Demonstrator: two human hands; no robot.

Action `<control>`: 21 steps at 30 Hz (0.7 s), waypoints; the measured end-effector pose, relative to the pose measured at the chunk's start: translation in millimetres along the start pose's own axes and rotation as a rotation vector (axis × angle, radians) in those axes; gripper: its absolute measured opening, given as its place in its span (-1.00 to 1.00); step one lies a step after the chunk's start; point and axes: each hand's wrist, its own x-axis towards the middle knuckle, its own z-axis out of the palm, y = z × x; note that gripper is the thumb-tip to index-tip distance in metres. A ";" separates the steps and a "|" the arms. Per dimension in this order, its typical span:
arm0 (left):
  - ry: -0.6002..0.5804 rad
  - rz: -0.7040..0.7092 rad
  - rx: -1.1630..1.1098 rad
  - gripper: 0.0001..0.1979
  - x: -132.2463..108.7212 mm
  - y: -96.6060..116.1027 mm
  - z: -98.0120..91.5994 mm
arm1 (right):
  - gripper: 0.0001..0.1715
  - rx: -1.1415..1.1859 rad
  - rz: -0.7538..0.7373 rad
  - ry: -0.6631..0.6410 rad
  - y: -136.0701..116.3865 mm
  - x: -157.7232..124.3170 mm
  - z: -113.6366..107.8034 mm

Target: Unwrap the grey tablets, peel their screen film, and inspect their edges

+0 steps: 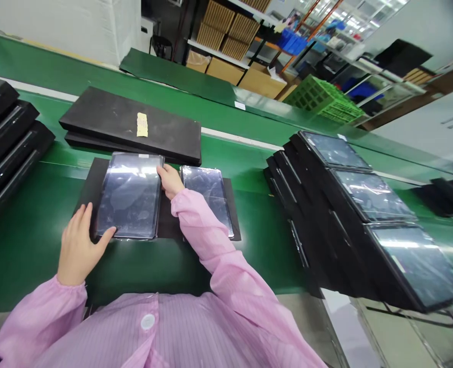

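Glossy panel: In the head view, this panel (129, 204) lies on the left part of a black sheet (171, 222), on the green bench (257, 266), just in front of the person. Whether it rests fully flat or is a little raised, I cannot tell.
Right hand: This hand (170, 180) is closed on the right edge of the glossy panel, near the upper corner, with thumb and fingers in a pinch.
Left hand: This hand (78, 245) is spread, with the thumb at the lower left corner of the panel and the fingers beside its left edge. It does not grasp. The two hands are apart from each other.
Second panel: It (207, 197) lies on the right part of the same sheet, partly behind the right sleeve (211, 230); no hand holds it.
Right stack: Black layers (318, 230) are piled here, with three panels visible on the top one; this portion looks already arranged, in my judgement.
Left stack: More black layers (15, 133) with glossy edges stand here, cut by the picture border; whether they are finished or waiting, I cannot say.
Black slabs: Two slabs (111, 120) lie beyond the sheet, the upper one carrying a yellow label (142, 124).
Progress: The sheet seems partly done, I judge, because two panels are on it but one is not released.
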 end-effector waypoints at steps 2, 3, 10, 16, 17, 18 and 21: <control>-0.026 0.007 0.034 -0.19 -4.5 -2.6 9.8 | -0.76 -0.099 -0.032 0.047 8.4 -0.6 1.5; -0.036 0.024 0.049 -0.22 -6.1 -2.7 12.6 | -0.77 -0.150 -0.049 0.062 10.4 -2.1 1.6; -0.018 0.146 0.089 -0.31 -9.5 -5.2 15.1 | -0.47 -0.472 -0.204 0.216 -19.0 -32.4 -40.6; -0.016 0.072 0.154 -0.24 14.0 16.2 -2.3 | -0.51 -0.853 -0.013 0.587 -17.0 -95.9 -148.9; -0.061 0.011 0.192 -0.19 21.6 22.2 -6.0 | -0.55 -0.853 0.043 0.596 -10.0 -105.8 -158.3; -0.110 -0.058 0.233 -0.15 29.7 27.3 -9.2 | -0.57 -0.841 0.082 0.597 -2.2 -113.9 -163.3; -0.209 -0.203 0.265 -0.11 54.3 34.5 -15.0 | -0.57 -0.767 0.139 0.608 18.6 -125.7 -160.2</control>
